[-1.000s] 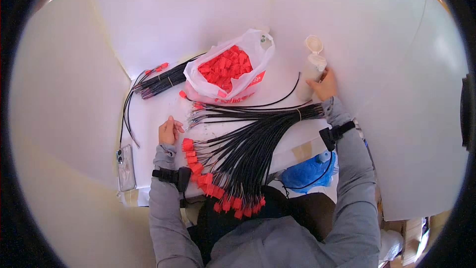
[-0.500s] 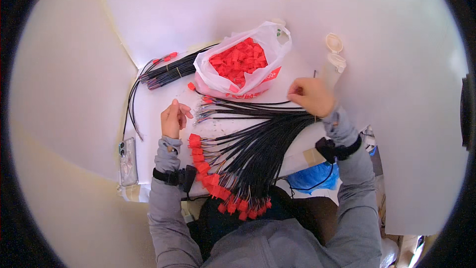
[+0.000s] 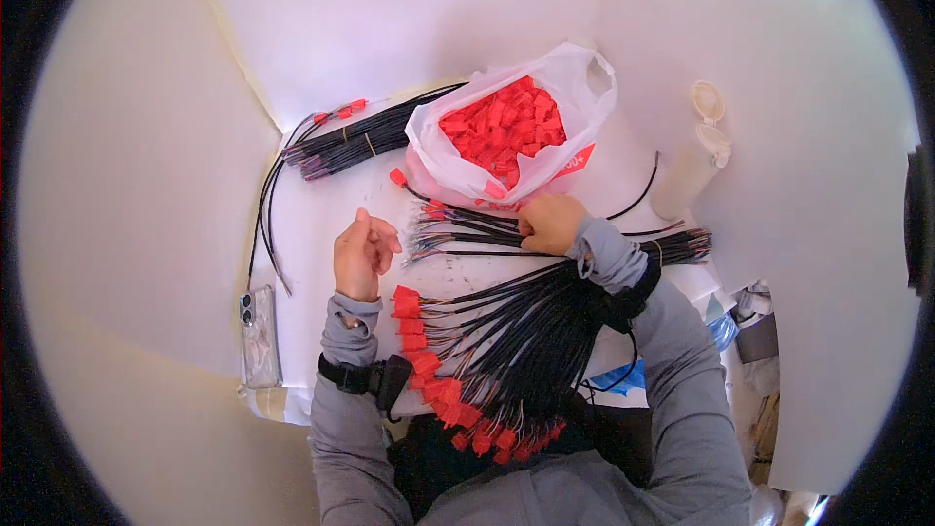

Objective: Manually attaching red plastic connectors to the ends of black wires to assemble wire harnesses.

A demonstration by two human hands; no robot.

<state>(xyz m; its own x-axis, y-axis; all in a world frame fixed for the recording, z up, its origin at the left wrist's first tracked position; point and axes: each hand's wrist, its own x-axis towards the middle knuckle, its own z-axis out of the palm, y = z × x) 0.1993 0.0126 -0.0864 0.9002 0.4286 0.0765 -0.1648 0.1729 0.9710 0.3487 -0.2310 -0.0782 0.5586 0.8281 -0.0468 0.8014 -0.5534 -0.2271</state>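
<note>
My right hand is closed, its fingers pinched at a black cable just below the bag. Loosely curled, my left hand hovers left of the loose wire ends; whether its fingertips hold something small cannot be seen. Between and below my hands fans out a bundle of black cables, tied with a band at its right end. Red connectors cap many ends along the lower left edge. The upper cables end in bare thin wires, and one separate cable carries a red connector.
A white plastic bag full of red connectors stands behind the cables. Another banded bundle of black cables lies back left. A phone rests at the left edge, and a bottle with a flipped-up lid stands at right.
My right hand has moved left along the cables, from near their right end to below the bag. My left hand keeps nearly the same pose. The whole view has shifted slightly.
</note>
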